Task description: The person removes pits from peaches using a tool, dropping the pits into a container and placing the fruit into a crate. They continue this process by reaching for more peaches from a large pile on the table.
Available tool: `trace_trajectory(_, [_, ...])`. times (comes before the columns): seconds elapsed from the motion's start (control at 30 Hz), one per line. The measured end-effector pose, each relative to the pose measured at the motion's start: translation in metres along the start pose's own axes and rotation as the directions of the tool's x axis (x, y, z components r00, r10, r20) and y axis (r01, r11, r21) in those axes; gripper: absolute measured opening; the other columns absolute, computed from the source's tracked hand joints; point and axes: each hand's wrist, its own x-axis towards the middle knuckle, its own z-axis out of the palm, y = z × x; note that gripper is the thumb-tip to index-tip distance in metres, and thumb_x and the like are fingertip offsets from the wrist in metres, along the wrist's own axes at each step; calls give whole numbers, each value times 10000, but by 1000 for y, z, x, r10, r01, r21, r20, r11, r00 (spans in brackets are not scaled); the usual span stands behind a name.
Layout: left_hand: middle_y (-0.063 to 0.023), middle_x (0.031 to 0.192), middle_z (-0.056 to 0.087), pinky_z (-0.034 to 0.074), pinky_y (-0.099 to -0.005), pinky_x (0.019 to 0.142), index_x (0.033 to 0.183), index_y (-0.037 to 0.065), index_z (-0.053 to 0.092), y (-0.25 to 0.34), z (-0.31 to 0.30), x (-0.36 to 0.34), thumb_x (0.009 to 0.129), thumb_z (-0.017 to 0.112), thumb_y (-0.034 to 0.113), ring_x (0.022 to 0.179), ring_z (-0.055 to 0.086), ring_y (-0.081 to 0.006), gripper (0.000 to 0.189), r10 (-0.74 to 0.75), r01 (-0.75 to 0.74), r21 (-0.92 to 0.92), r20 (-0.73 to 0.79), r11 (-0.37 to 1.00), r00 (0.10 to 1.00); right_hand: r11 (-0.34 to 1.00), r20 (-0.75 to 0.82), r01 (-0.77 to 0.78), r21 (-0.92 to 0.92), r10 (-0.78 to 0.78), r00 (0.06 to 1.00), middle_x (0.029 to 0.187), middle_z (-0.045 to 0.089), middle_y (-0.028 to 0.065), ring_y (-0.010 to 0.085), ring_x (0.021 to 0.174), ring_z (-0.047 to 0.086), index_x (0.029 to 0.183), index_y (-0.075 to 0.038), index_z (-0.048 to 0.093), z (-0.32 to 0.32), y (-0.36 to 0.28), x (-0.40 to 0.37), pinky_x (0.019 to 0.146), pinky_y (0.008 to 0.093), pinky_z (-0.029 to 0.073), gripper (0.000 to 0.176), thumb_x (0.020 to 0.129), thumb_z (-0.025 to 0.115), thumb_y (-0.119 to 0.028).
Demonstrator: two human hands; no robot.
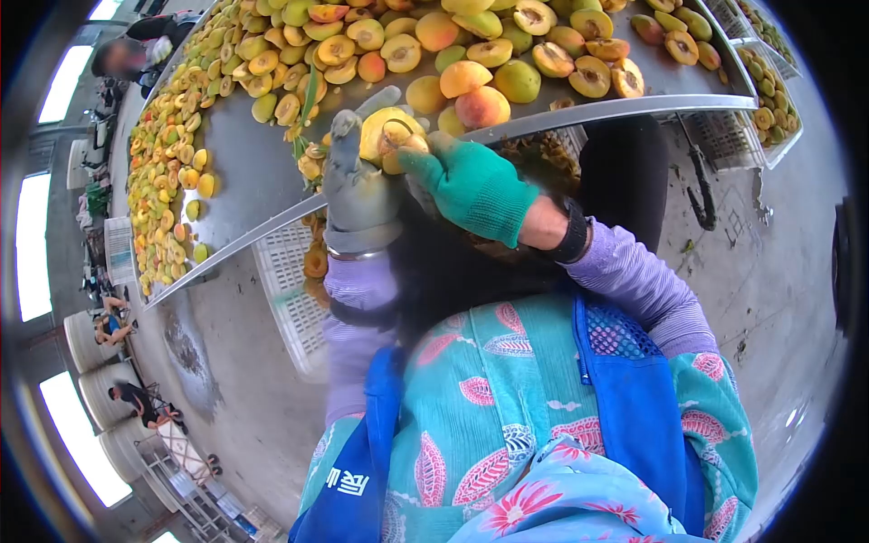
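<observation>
My left hand (pixel 360 185), in a grey glove, holds a yellow apricot half (pixel 384 129) with its cut face up, at the table's front edge. In a green glove, my right hand (pixel 471 181) closes against the fruit's right side. A thin curved metal edge shows on the cut face; the rest of that tool is hidden by the fingers. Cut and whole apricots (pixel 480 86) lie just beyond both hands on the metal table (pixel 249 167).
A white crate (pixel 294 294) with fruit stands below the table's edge. More crates (pixel 724 136) of fruit are at the right, near a dark hooked object (pixel 701 190) on the floor. Other people (pixel 136 403) are far off at the left, beside large pale tubs (pixel 109 385).
</observation>
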Motion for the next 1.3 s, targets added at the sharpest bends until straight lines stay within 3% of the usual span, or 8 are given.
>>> trace_trajectory(0.37, [-145, 836, 660, 561, -317, 625, 983, -50, 613, -16, 17, -4, 1002, 469, 280, 699, 639, -203, 360, 226, -125, 428, -194, 895, 955, 899, -35, -158, 409, 189, 981, 697, 596, 186, 324, 583, 594, 932, 7, 574, 34, -6, -21, 542, 426, 475, 445, 982, 460, -420])
trace_trajectory(0.5, [-141, 838, 657, 550, -317, 607, 992, -29, 600, 0, 6, 9, 994, 472, 265, 704, 642, -211, 320, -34, 18, 477, 25, 879, 999, 341, 400, -541, 769, 404, 823, 583, 507, 33, 177, 465, 507, 840, -80, 571, 22, -26, -17, 473, 334, 425, 409, 977, 469, -452])
trace_trajectory(0.77, [-106, 969, 642, 520, -306, 707, 1132, 30, 604, 33, -38, -44, 972, 493, 293, 801, 624, -186, 327, -14, 38, 60, -350, 998, 936, -420, 530, -712, 564, -477, 701, 581, 427, -77, 76, 429, 383, 882, -152, 506, 13, -18, -20, 441, 249, 318, 410, 1012, 334, -501])
trace_trajectory(0.83, [-123, 1022, 631, 510, -329, 763, 1086, 36, 633, 64, -71, -64, 939, 548, 249, 900, 614, -192, 273, 94, 235, 687, -405, 687, 909, -486, 683, -695, 529, -242, 689, 602, 464, -42, 107, 446, 424, 824, -148, 489, 12, 14, -27, 457, 257, 360, 381, 983, 422, -488])
trace_trajectory(0.9, [-135, 1060, 620, 496, -350, 808, 1033, 40, 656, 80, -88, -67, 904, 594, 240, 973, 602, -203, 246, 347, 514, 749, -391, -418, 852, -538, 792, -645, 543, 71, 607, 618, 470, -34, 101, 450, 425, 857, -151, 489, 21, 56, -38, 439, 254, 362, 366, 976, 427, -492])
trace_trajectory(1.03, [-170, 1088, 608, 462, -429, 872, 1077, 82, 646, 48, -11, 20, 771, 688, 304, 1021, 559, -348, 380, 93, -434, 835, 489, -337, 868, -313, 700, -630, 711, 223, 679, 583, 447, -27, 105, 441, 422, 845, -131, 504, -3, 24, -28, 409, 256, 356, 408, 977, 430, -510])
trace_trajectory(1.2, [-163, 1258, 567, 475, -370, 920, 1221, 75, 586, 4, -5, 123, 730, 703, 279, 1114, 581, -304, 545, -346, -333, 901, 230, -278, 910, 147, 295, -420, 896, 509, 809, 625, 492, -8, 99, 489, 454, 886, -100, 534, -27, 1, -16, 444, 239, 377, 393, 981, 459, -474])
trace_trajectory(1.3, [-153, 1224, 580, 512, -389, 909, 1208, 60, 581, 30, -23, 98, 858, 618, 326, 1058, 606, -290, 441, -253, -26, 791, 227, 612, 941, 849, -235, -116, 516, 270, 934, 656, 578, 92, 204, 531, 563, 875, -65, 551, -5, 41, -2, 500, 367, 457, 357, 971, 490, -403])
